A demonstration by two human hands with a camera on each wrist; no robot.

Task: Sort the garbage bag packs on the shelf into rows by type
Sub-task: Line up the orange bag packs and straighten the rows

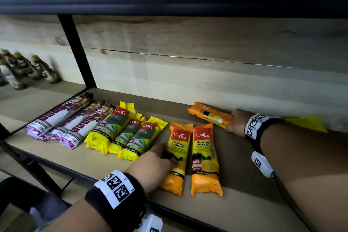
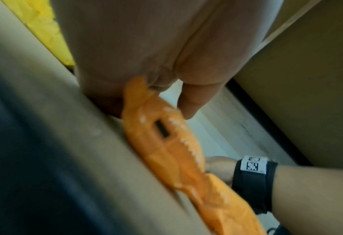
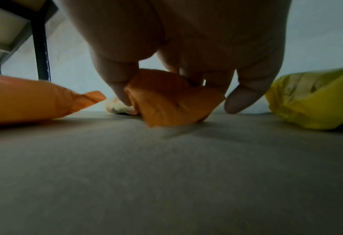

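Two orange lemon-scented packs lie side by side on the shelf (image 1: pixel 250 190). My left hand (image 1: pixel 156 162) grips the left orange pack (image 1: pixel 179 143) at its middle; in the left wrist view the thumb (image 2: pixel 188 101) curls over the pack's edge (image 2: pixel 162 143). The right orange pack (image 1: pixel 204 158) lies free. A third orange pack (image 1: pixel 209 114) lies crosswise at the back. My right hand (image 1: pixel 235 122) pinches its right end, and the fingers (image 3: pixel 122 89) close on the crimped flap (image 3: pixel 170 103). Three yellow packs (image 1: pixel 120 132) and several purple packs (image 1: pixel 64 122) lie in rows to the left.
One more yellow pack (image 1: pixel 305 122) lies at the back right, behind my right forearm, also in the right wrist view (image 3: pixel 311 98). A black shelf post (image 1: pixel 75 49) stands at the left, with bottles (image 1: pixel 28 69) beyond it. The wooden back wall runs close behind the crosswise pack.
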